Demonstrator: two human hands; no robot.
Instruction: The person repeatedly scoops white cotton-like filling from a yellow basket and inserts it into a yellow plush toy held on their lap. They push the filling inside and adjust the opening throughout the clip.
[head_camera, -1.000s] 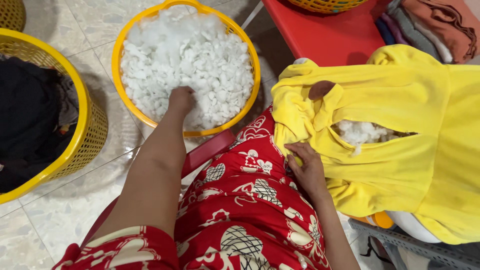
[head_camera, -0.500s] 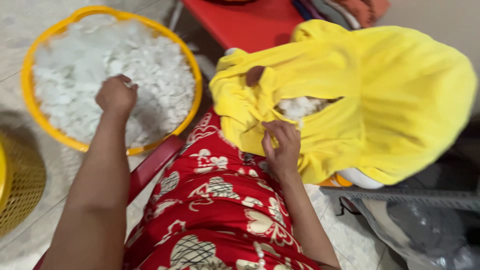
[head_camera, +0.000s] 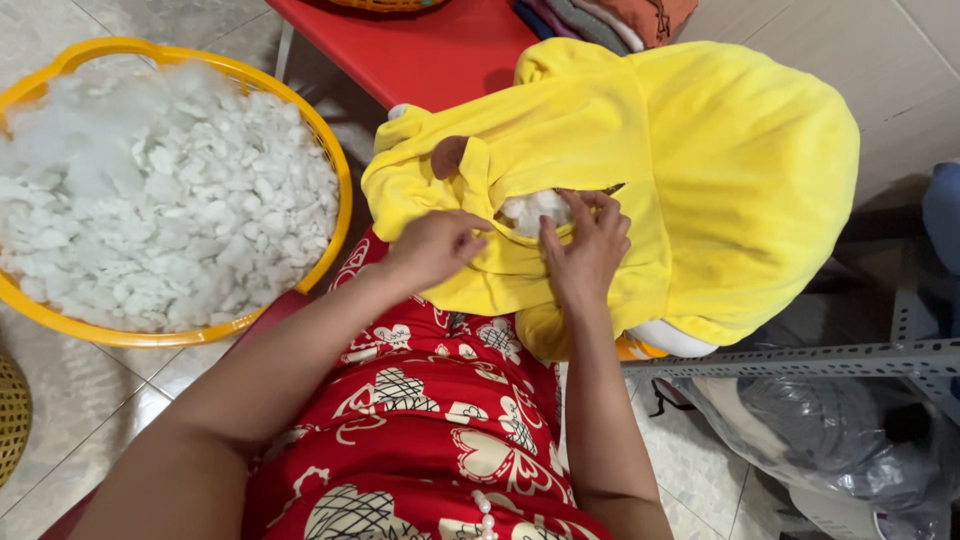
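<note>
A large yellow plush toy (head_camera: 720, 170) rests on my lap, with an open seam showing white stuffing (head_camera: 530, 210). My left hand (head_camera: 435, 245) pinches the yellow fabric at the left edge of that opening. My right hand (head_camera: 585, 250) lies on the toy with its fingers pressed at the opening, touching the stuffing. A yellow basket (head_camera: 335, 180) heaped with white fibre filling (head_camera: 150, 200) stands on the floor to my left, apart from both hands.
A red low table (head_camera: 440, 50) stands behind the toy, with folded cloths (head_camera: 620, 15) on it. A grey metal rack (head_camera: 800, 358) and a clear plastic bag (head_camera: 830, 430) are at the lower right. A woven basket edge (head_camera: 12, 420) shows at far left.
My left hand has left the basket of filling and come across to the toy's opening. My right hand has shifted up from the fabric edge onto the opening. The view has swung right.
</note>
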